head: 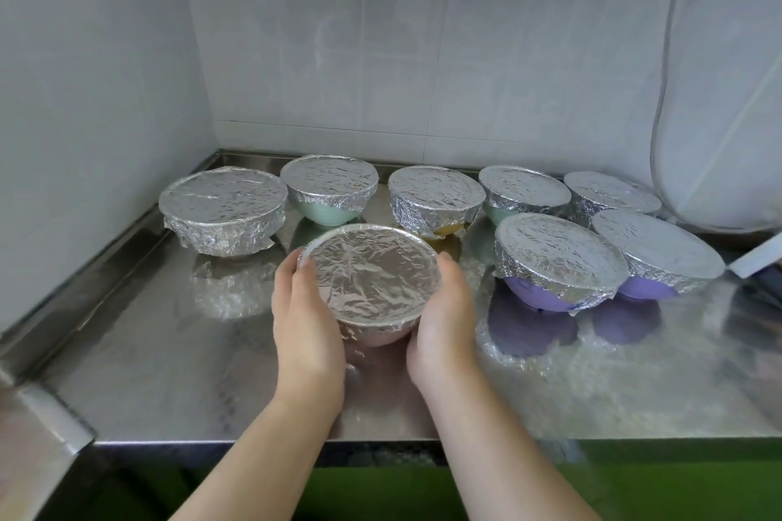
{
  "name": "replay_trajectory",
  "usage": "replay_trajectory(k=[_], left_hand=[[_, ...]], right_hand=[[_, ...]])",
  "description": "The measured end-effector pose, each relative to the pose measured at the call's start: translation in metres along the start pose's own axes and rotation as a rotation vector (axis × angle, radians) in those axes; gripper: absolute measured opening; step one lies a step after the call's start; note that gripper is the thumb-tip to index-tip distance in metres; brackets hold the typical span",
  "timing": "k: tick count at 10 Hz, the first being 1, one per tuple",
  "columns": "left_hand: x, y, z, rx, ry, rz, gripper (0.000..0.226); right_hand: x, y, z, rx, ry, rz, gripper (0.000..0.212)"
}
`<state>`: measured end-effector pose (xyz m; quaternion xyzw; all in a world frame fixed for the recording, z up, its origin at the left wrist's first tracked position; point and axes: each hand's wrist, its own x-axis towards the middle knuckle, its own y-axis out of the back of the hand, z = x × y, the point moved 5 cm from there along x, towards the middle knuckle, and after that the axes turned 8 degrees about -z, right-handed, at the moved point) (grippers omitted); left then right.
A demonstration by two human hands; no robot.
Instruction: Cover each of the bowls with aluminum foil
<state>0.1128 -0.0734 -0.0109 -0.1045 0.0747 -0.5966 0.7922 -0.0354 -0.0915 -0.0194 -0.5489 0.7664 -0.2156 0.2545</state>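
on the steel counter (169,372), both hands (372,321) cup the foil-covered bowl (372,279).

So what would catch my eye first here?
Two bare hands, left hand and right hand, cup a foil-covered pink bowl at the front of the steel counter. Behind it stand seven more foil-capped bowls, including two purple bowls at the right.

Eight foil-covered bowls stand on the steel counter (169,372): five in a back row along the wall, two purple ones in front at the right, one in front at the middle. Two hands.
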Motion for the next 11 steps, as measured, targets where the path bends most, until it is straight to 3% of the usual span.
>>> replay_trajectory(k=[3, 4, 5, 6, 9, 10, 11], left_hand=[[0.005, -0.004, -0.001, -0.059, 0.038, -0.001, 0.041], [0.009, -0.007, 0.0, -0.033, 0.039, 0.003, 0.042], [0.022, -0.008, -0.003, -0.044, 0.049, 0.002, 0.044], [0.028, -0.013, -0.003, -0.012, 0.044, -0.019, 0.044], [0.032, -0.013, -0.006, 0.102, 0.09, -0.074, 0.048], [0.03, -0.006, -0.001, 0.062, 0.102, -0.079, 0.047], [0.023, 0.007, 0.006, 0.05, 0.076, -0.05, 0.045]], right_hand=[[0.004, 0.016, 0.007, -0.275, 0.117, -0.021, 0.035], [0.013, 0.016, 0.004, -0.31, 0.117, -0.04, 0.026], [0.028, 0.007, -0.001, -0.344, 0.079, -0.09, 0.035], [0.043, 0.006, 0.002, -0.329, 0.079, -0.103, 0.053], [0.036, 0.012, -0.007, -0.39, 0.024, -0.088, 0.044], [0.028, 0.017, -0.016, -0.309, 0.018, -0.1, 0.039], [0.019, 0.032, -0.032, -0.306, 0.094, -0.059, 0.042]])
